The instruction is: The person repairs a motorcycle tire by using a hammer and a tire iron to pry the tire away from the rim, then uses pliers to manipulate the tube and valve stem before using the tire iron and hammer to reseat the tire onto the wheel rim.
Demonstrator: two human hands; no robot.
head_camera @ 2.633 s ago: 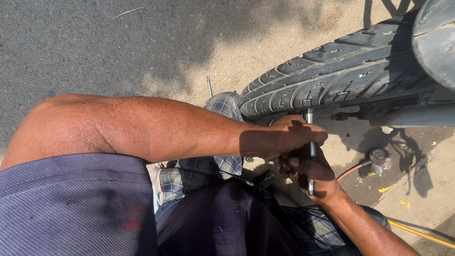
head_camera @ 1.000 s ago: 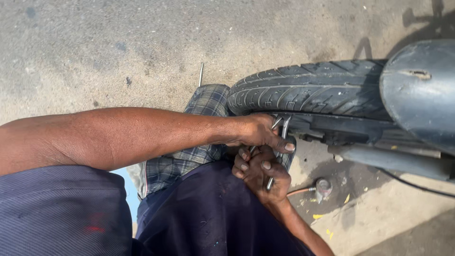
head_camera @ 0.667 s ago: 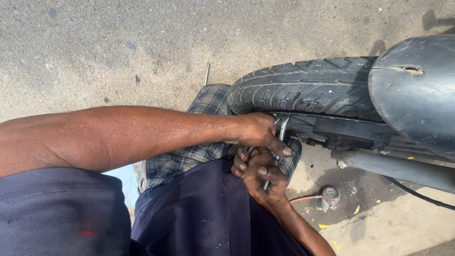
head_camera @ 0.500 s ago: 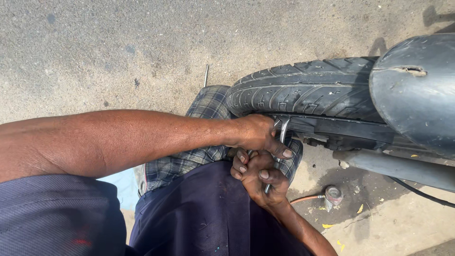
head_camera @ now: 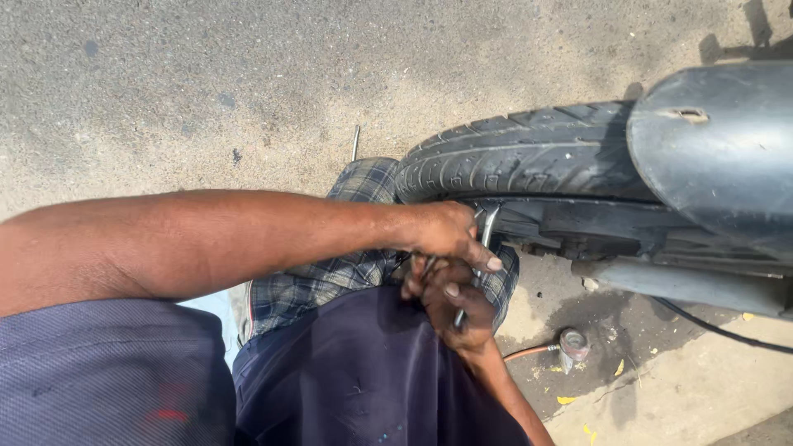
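Your left hand (head_camera: 446, 235) reaches in from the left, arm stretched across your lap, with its fingers curled around the top of a thin metal lever (head_camera: 489, 227) that hooks in under the tyre (head_camera: 529, 157). Your right hand (head_camera: 454, 310) comes up from below, just under the left and touching it, its fingers closed around the lower shaft of a lever; a short length of bright metal shows between the fingers. You cannot tell whether both hands grip one lever or two.

The lever's curved tip sits at the tyre's lower edge, where the rubber meets a dark rim (head_camera: 578, 227). The black, deeply treaded tyre lies across the upper right, pressed against your knee, which is covered by checked cloth (head_camera: 363, 186). A large grey mudguard (head_camera: 727, 140) covers the tyre's right end and hides the wheel there. Below it a grey tube (head_camera: 686, 285) runs off to the right.

On the oil-stained ground beside your right wrist lies a small metal fitting (head_camera: 572, 347) on an orange hose (head_camera: 529, 353). A thin rod (head_camera: 355, 142) lies on the ground beyond your knee. Dark fabric covers your lap.
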